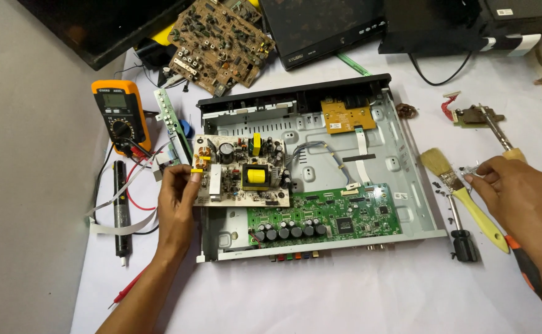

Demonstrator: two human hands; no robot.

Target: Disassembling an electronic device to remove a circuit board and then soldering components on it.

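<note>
Left hand (pixel 178 201): fingers closed in a pinch on the left edge of the pale rectangular power-supply circuit board with a yellow transformer (pixel 243 170), which sits at the left rear of the open grey sheet-metal chassis (pixel 407 185); whether the board is seated or lifted slightly cannot be told.

Right hand (pixel 521 198): fingertips drawn together over small dark screws (pixel 469 170) on the white cloth-covered table (pixel 345 291); whether it grips 1 cannot be told.

Progress, judged: cover already off, screws out and lying loose; power board in hand, other boards not yet touched.

Just right of the left hand, in the chassis:
- 1 green main circuit board with black capacitors (pixel 326 219), along the front
- 1 small orange circuit board (pixel 347 115), at the rear

Beyond the left hand:
- 1 orange digital multimeter with red and black leads (pixel 119 114)
- 1 brown component-covered circuit board (pixel 218 40)

Left of the left hand:
- 1 black pen-shaped tool (pixel 120 210)

Beside the right hand:
- 1 yellow-handled paintbrush (pixel 465 195)
- 1 black-handled screwdriver (pixel 461 235)
</note>
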